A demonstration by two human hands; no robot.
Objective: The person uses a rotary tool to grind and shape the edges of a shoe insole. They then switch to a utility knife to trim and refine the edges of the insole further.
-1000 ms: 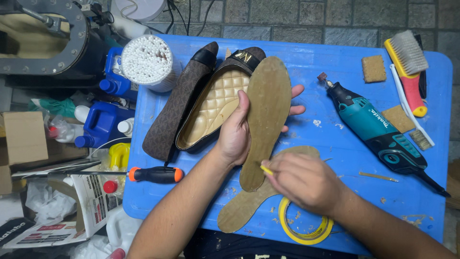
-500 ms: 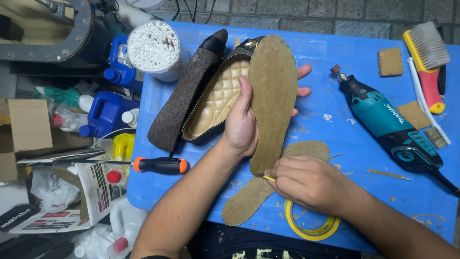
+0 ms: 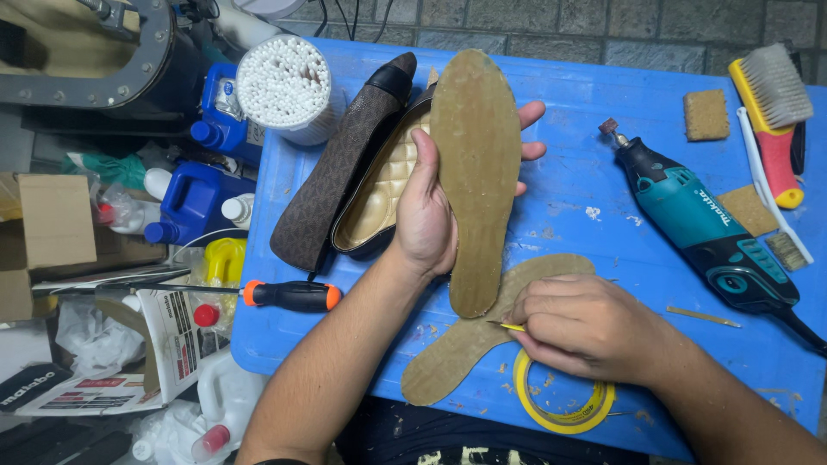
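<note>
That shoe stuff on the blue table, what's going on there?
A person's left hand holds a tan insole up on edge beside a quilted-lined flat shoe. The right hand pinches a small yellow blade at the insole's heel end, above a second insole lying flat. A rotary tool lies untouched nearby.

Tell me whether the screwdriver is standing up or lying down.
Lying down. The screwdriver rests flat on the blue table, black-and-orange handle pointing right, left of the forearm.
</note>
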